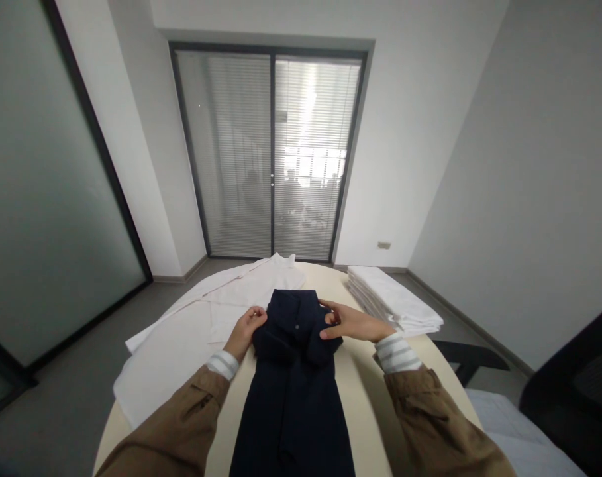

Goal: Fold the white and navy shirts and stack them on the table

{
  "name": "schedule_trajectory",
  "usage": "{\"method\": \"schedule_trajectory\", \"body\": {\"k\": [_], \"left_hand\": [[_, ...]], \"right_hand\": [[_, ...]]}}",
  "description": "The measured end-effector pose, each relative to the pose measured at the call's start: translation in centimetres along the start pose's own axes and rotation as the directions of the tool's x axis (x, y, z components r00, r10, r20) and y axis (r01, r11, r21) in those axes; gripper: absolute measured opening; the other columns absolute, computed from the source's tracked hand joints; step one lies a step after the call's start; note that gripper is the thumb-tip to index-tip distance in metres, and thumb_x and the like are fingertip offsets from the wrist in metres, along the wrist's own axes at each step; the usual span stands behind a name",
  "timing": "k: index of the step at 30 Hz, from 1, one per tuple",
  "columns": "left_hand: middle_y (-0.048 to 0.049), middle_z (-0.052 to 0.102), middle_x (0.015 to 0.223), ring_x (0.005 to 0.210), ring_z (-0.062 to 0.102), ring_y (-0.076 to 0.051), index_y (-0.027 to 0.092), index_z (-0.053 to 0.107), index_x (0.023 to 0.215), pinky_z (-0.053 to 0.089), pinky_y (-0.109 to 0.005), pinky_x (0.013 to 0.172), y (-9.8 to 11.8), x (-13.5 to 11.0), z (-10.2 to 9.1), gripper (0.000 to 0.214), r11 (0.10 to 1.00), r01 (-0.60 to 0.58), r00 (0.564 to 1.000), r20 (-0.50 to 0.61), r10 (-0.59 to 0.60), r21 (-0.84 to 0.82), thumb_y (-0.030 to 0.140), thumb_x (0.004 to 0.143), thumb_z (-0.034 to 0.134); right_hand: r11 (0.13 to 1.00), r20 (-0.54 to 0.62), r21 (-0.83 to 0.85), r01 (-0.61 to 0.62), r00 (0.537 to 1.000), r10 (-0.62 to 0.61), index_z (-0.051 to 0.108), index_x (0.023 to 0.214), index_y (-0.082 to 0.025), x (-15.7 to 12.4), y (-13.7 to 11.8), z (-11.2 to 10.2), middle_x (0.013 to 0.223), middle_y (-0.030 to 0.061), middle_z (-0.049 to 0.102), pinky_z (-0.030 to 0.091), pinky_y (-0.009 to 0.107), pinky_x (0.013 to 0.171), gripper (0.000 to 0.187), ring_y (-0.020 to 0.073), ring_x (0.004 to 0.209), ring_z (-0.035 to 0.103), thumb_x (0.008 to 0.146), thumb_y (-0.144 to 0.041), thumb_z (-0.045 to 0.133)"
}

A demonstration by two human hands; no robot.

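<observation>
A dark navy garment (291,411) lies lengthwise down the middle of the table, its near end running out of the bottom of the view. Its far end is gathered into a thick folded bundle, with a small round button showing on top. At the bundle's left edge my left hand (246,329) is closed, thumb and fingers pinching the cloth. My right hand (353,322) is at the right edge, fingers curled on the fabric with the thumb lying over it. Part of its grip is hidden by the cloth and the hand itself.
A white shirt (169,364) is spread over the left of the round cream table (367,411). Folded white cloths (395,301) are stacked at the far right. A black chair (573,377) stands at the right, near a pale cloth (514,424). Glass doors (271,152) stand beyond.
</observation>
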State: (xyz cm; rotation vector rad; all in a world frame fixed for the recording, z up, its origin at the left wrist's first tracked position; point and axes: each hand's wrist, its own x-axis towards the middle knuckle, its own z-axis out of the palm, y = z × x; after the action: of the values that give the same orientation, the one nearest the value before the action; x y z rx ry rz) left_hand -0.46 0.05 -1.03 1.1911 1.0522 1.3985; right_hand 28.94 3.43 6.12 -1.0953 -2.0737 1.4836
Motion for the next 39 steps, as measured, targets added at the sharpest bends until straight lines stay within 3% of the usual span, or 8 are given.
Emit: {"method": "schedule_trajectory", "body": {"k": [3,10,15,19,23,28,35,39], "left_hand": [[0.0023,0.065,0.075,0.069,0.061,-0.016,0.020,0.055,0.083,0.045,-0.025,0.063,0.2,-0.4,0.2,0.035,0.995,0.029,0.999,0.047,-0.024,-0.094,0.046,0.069,0.073],[-0.0057,0.071,0.074,0.071,0.068,-0.021,0.018,0.065,0.086,0.051,-0.031,0.064,0.5,-0.5,0.3,0.046,0.971,0.174,0.984,0.071,-0.165,-0.161,0.062,0.079,0.054],[-0.0022,0.062,0.051,0.038,0.052,-0.014,0.018,0.061,0.082,0.031,-0.023,0.039,0.3,-0.8,-0.1,0.060,0.923,0.318,0.816,0.434,-0.382,0.216,0.075,0.081,0.041],[0.0018,0.057,0.054,0.046,0.053,-0.014,0.020,0.056,0.079,0.034,-0.023,0.047,-0.3,-0.4,-0.3,0.042,0.859,-0.013,0.985,0.156,-0.078,0.512,0.061,0.087,0.047],[-0.0015,0.068,0.079,0.064,0.062,-0.017,0.022,0.059,0.095,0.040,-0.026,0.062,-1.2,0.0,-0.9,0.026,0.667,-0.044,0.986,-0.076,0.149,0.744,0.046,0.084,0.060],[-0.0037,0.070,0.080,0.072,0.065,-0.022,0.020,0.059,0.114,0.041,-0.030,0.069,-1.7,-0.1,-0.9,0.036,0.636,-0.010,0.995,-0.055,0.082,0.771,0.042,0.085,0.059],[-0.0059,0.065,0.077,0.080,0.061,-0.024,0.019,0.066,0.078,0.042,-0.033,0.078,-2.1,0.2,-0.8,0.008,0.704,-0.039,0.998,-0.011,0.066,0.709,0.026,0.075,0.063],[-0.0020,0.063,0.074,0.077,0.060,-0.021,0.019,0.062,0.075,0.045,-0.031,0.076,-2.0,0.5,-0.6,0.016,0.803,-0.064,0.998,0.040,0.049,0.593,0.034,0.075,0.062]], "right_hand": [[1.000,-0.017,0.023,-0.001,1.000,0.001,0.037,0.145,-0.014,-0.3,-0.5,-0.3,0.068,-0.0079,0.051,0.041,0.025,0.070,0.091,0.0107,0.067,0.050,0.071,-0.043,0.080],[0.989,0.271,0.123,-0.077,0.962,0.042,0.053,0.124,-0.016,-1.0,-0.1,-0.5,0.079,-0.0002,0.069,0.047,0.031,0.082,0.074,0.0175,0.082,0.065,0.063,-0.042,0.085],[0.993,0.244,0.066,-0.101,0.966,0.082,0.060,0.094,-0.018,-1.5,-0.3,-0.9,0.076,0.0011,0.068,0.050,0.027,0.072,0.047,0.0152,0.075,0.067,0.071,-0.056,0.076],[0.956,-0.085,-0.114,-0.271,0.961,0.262,0.056,0.083,-0.019,-0.9,0.9,-1.5,0.077,0.0039,0.067,0.051,0.026,0.059,0.054,0.0161,0.069,0.065,0.073,-0.071,0.066],[0.847,-0.199,-0.192,-0.495,0.865,0.461,0.059,0.082,-0.017,0.2,3.0,-1.5,0.082,0.0101,0.070,0.051,0.029,0.054,0.063,0.0190,0.065,0.067,0.069,-0.079,0.061],[0.854,-0.105,-0.203,-0.478,0.878,0.467,0.060,0.067,-0.016,1.3,5.1,-0.7,0.062,0.0084,0.066,0.045,0.026,0.049,0.065,0.0175,0.055,0.063,0.066,-0.082,0.061],[0.925,-0.239,0.112,-0.363,0.894,0.380,0.057,0.079,-0.018,2.9,6.7,0.0,0.051,-0.0045,0.051,0.040,0.024,0.048,0.049,0.0114,0.047,0.050,0.071,-0.065,0.070],[0.933,-0.257,0.296,-0.205,0.923,0.285,0.054,0.097,-0.020,3.2,7.0,0.5,0.066,-0.0053,0.058,0.045,0.024,0.055,0.037,0.0108,0.055,0.055,0.071,-0.038,0.073]]}}
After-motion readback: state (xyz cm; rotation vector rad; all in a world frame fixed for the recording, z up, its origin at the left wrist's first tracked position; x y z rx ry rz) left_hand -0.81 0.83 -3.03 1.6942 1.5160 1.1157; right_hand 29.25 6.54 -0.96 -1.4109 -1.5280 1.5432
